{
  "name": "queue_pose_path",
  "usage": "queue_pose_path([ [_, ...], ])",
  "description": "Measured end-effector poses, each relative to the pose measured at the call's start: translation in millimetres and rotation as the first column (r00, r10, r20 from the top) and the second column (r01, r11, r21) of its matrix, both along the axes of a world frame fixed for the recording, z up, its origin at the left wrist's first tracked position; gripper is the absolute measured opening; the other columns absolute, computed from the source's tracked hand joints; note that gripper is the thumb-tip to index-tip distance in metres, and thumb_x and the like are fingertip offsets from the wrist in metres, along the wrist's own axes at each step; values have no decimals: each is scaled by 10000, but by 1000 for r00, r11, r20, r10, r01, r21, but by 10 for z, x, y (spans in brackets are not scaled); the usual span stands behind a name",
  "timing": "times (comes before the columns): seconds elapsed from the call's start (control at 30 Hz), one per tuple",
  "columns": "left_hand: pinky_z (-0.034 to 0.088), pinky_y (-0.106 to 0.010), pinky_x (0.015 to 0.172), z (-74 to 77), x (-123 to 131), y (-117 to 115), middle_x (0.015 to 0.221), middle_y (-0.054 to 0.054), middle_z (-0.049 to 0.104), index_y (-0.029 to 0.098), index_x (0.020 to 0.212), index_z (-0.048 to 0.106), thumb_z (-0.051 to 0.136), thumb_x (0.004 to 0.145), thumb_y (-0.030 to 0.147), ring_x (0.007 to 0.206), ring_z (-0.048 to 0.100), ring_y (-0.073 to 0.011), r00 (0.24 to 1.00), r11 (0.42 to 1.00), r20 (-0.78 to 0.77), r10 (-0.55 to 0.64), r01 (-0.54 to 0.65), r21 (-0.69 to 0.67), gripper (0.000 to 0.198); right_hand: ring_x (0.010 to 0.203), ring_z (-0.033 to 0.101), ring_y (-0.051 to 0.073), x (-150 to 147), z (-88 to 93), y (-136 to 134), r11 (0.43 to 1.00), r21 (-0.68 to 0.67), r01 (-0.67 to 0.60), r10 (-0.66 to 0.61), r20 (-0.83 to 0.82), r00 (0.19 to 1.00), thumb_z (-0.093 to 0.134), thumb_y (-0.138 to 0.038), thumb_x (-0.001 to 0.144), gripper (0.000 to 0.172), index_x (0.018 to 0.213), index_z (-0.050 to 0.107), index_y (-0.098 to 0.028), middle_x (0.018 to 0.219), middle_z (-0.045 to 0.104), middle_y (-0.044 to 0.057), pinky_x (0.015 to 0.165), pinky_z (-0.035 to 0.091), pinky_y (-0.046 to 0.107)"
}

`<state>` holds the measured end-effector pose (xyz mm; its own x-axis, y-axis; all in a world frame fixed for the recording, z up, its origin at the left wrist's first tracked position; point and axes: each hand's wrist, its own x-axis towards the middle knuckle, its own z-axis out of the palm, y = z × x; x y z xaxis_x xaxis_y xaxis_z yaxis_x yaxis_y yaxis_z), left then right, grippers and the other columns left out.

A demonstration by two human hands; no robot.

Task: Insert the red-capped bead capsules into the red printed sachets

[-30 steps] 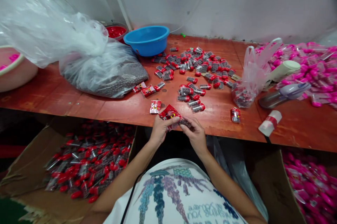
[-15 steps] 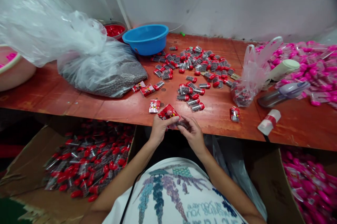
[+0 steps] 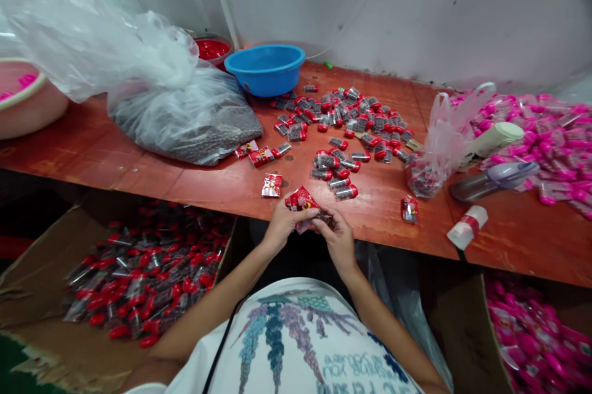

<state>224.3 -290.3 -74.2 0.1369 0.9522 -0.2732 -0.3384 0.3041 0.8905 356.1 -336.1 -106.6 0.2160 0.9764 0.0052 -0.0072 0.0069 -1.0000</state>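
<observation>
Close to the table's front edge, my left hand (image 3: 283,221) is closed on a red printed packet (image 3: 301,198). Facing it, my right hand (image 3: 340,235) grips a small clear container with dark contents (image 3: 325,219), held against the packet's lower right side. My fingers cover much of the container, so I cannot tell whether it is partly inside the packet. Just beyond my left hand lies another red and white packet (image 3: 272,185). Several red-capped clear containers with dark contents (image 3: 340,179) lie in a small group past my right hand, with a larger heap (image 3: 351,111) behind.
A clear bag of dark beads (image 3: 185,123) and a blue basin (image 3: 266,70) stand at the back left. To the right are a thin plastic bag (image 3: 435,147), a bottle (image 3: 493,181), a white roll (image 3: 467,227) and pink containers (image 3: 559,135). Cardboard boxes (image 3: 28,295) sit below.
The view has shifted slightly. Both hands stay together at the table edge, with the packet and container pressed closer to each other.
</observation>
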Motion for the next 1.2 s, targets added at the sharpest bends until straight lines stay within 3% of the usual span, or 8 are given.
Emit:
queue_pose_path([
  [0.2,517,-284,711,-18,-30,-10,797,-29,678,136,878,635,824,551,186,703,637,-154,994,997,80,75,-75,-8,380,897,596,170,105,42,36,990,-27,-139,136,-98,986,683,-333,746,390,1129,640,-268,1065,559,34,745,548,300],
  [0.4,505,-269,668,-35,-6,-26,802,-34,683,145,932,636,827,534,164,698,642,-164,999,1000,33,-7,8,-15,443,811,576,133,144,15,91,976,-14,-218,215,-101,971,702,-305,726,573,1274,536,-324,1089,515,17,735,550,288],
  [0.57,499,-258,662,-72,25,-24,771,-31,681,138,868,642,834,511,153,682,639,-157,1000,1000,11,-8,8,4,406,714,583,133,133,-37,98,978,-24,-207,206,-16,978,680,-309,748,376,1120,642,-276,934,553,10,660,541,275],
  [0.7,511,-263,632,-146,66,-21,753,-28,679,140,877,639,826,513,136,658,644,-161,996,998,71,-51,54,-45,410,765,590,159,231,-103,87,993,-33,-116,118,46,992,681,-339,738,334,1056,662,-241,915,610,21,676,522,277],
  [0.83,543,-320,647,-220,50,4,865,-77,708,162,1058,608,809,517,108,731,680,-213,992,974,130,6,23,-227,580,752,576,171,754,-214,100,983,-67,171,-156,187,970,655,-408,739,414,1086,647,-184,886,638,41,706,500,312],
  [1.0,561,-342,680,-242,39,23,878,-83,706,167,1084,593,793,502,55,805,683,-229,986,971,162,45,-6,-237,626,788,557,197,1236,-181,71,881,111,460,-447,510,735,684,-422,701,476,1095,661,-156,1066,543,111,795,472,397],
  [1.07,563,-326,647,-232,78,9,840,-56,697,172,1086,598,807,498,74,739,677,-202,988,972,140,64,-30,-232,632,786,548,186,1047,-114,45,903,164,397,-420,524,741,658,-408,742,424,1105,661,-188,1093,530,108,805,469,378],
  [1.2,551,-289,573,-222,142,-38,786,-27,680,179,1108,590,822,528,143,624,653,-160,993,981,100,56,-36,-189,626,729,577,159,355,-63,31,1000,26,-9,1,294,956,590,-353,820,369,1170,605,-238,917,626,40,705,496,292],
])
